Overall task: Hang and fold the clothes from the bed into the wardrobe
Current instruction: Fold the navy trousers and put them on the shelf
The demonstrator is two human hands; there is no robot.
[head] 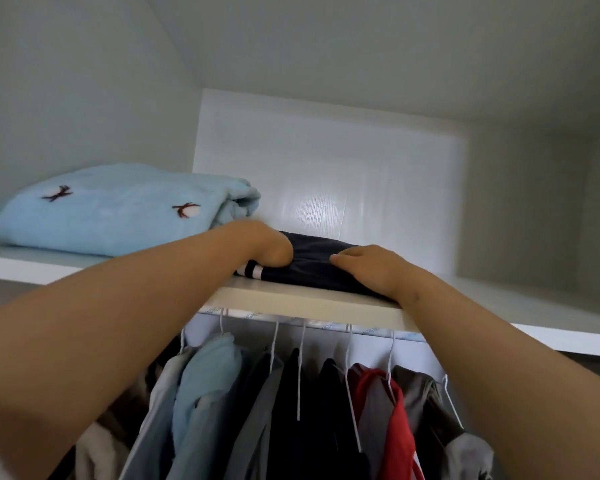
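At the front edge of the wardrobe shelf [291,303]: folded navy garment [314,259], white-striped. Pressed from above by right hand [373,268], fingers relaxed. At its left end, left hand [269,245], fingers hidden, grip impossible to tell. Further left on the shelf, folded light-blue blanket [118,209].

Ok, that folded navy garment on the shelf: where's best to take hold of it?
Probably its two ends, coming from the front. The folded navy garment lies flat along the front edge of the shelf, so fingers can slide under each end with thumbs on top, keeping the folds together. The left hand and right hand sit at those ends.
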